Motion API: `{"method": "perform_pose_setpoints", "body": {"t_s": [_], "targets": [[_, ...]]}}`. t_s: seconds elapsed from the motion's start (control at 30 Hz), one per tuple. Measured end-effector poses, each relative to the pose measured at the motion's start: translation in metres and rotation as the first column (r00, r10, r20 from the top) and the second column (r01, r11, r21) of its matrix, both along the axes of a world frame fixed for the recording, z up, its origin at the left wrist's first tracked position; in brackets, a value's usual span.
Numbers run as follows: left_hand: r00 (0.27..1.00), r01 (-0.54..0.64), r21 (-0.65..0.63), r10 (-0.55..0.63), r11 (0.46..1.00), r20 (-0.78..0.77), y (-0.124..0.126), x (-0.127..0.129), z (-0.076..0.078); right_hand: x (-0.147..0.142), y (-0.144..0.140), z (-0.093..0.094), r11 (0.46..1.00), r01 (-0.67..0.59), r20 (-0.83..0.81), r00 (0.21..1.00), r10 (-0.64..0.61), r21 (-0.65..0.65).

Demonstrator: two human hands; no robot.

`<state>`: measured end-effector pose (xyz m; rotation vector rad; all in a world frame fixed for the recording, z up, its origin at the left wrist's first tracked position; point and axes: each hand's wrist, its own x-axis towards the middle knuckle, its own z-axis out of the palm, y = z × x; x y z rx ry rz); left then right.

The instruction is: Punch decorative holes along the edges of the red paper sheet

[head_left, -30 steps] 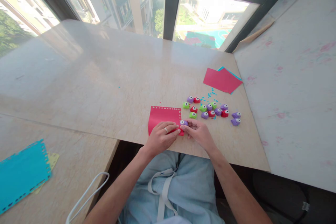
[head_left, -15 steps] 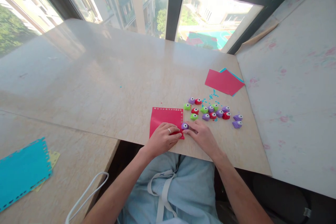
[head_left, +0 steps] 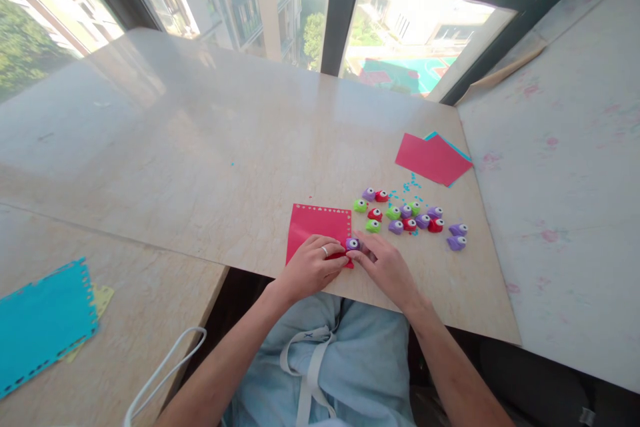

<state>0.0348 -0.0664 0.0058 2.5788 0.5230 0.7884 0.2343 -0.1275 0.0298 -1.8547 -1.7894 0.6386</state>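
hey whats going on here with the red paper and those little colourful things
A person seated at a marble table is working on a red paper sheet whose top and right edges carry a row of small punched holes. The left hand lies flat on the sheet, and the right hand holds a small purple punch at its lower right corner. A cluster of similar purple, green and red punches sits just to the right, with more red and blue sheets beyond. A punched blue sheet lies far left.

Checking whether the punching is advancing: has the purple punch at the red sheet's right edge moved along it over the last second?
Yes. The purple punch has slid down the red sheet edge toward its near corner.
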Motion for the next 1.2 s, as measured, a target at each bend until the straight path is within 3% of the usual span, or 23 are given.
{"method": "perform_pose_setpoints", "body": {"t_s": [0.17,0.3,0.43,1.2], "targets": [[1.0,0.005,-0.006,-0.005,1.0,0.001,0.0,0.0,-0.001,-0.001,0.0,-0.002,0.995,0.101,-0.193,0.976,-0.097,0.009],[1.0,0.003,0.002,-0.003,1.0,0.008,0.001,0.001,-0.001,-0.002,0.005,0.001,0.975,0.21,-0.327,0.918,-0.223,-0.075],[1.0,0.002,0.004,-0.002,1.0,-0.001,0.001,0.003,0.001,-0.003,0.012,0.004,0.961,0.226,-0.368,0.89,-0.269,-0.158],[0.999,-0.033,-0.004,0.033,0.999,-0.003,-0.002,0.008,0.002,0.0,0.018,0.006,0.955,0.178,-0.458,0.846,-0.272,-0.239]]}}
